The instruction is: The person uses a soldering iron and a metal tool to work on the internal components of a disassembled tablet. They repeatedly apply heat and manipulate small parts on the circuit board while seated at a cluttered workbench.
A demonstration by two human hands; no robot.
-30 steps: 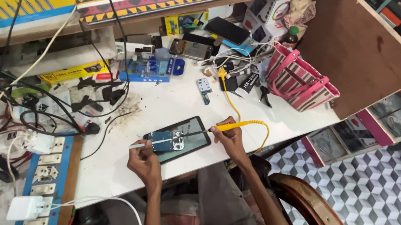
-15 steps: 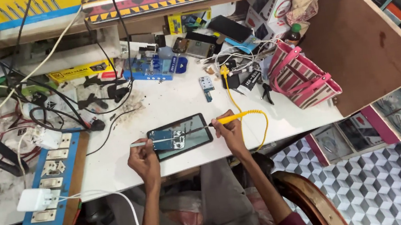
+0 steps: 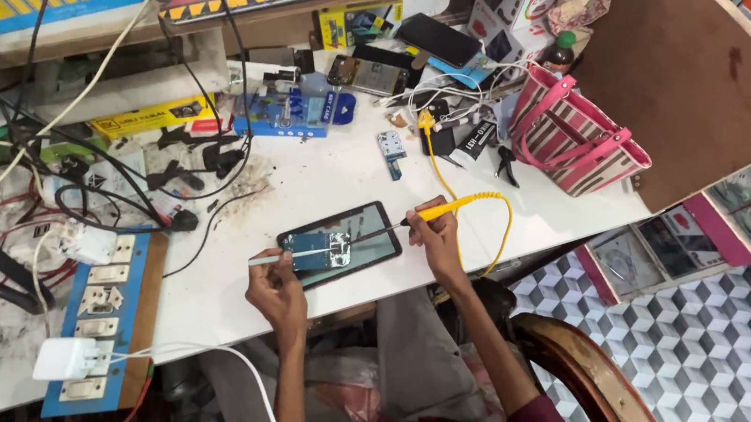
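— At the worktop (image 3: 315, 180) edge, near side: opened phone (image 3: 340, 243) lying flat, back off, circuit board showing. Left hand (image 3: 273, 287) pinched shut on tweezers (image 3: 282, 257), tips reaching onto the board from the left.

— And on the right?

— Right hand (image 3: 435, 237) closed pen-style round a yellow-handled soldering iron (image 3: 437, 211), tip down on the phone's upper right part. Yellow cord (image 3: 502, 225) looping off the handle, over the worktop edge and back up toward the clutter.

— Around it?

— Blue switchboard (image 3: 104, 308) well left, white charger (image 3: 62, 358) plugged in at its near end. Pink striped bag (image 3: 574, 136) off to the right. Black cables (image 3: 156, 184), a blue holder (image 3: 294, 114) and more phones (image 3: 431, 40) strewn along the back.
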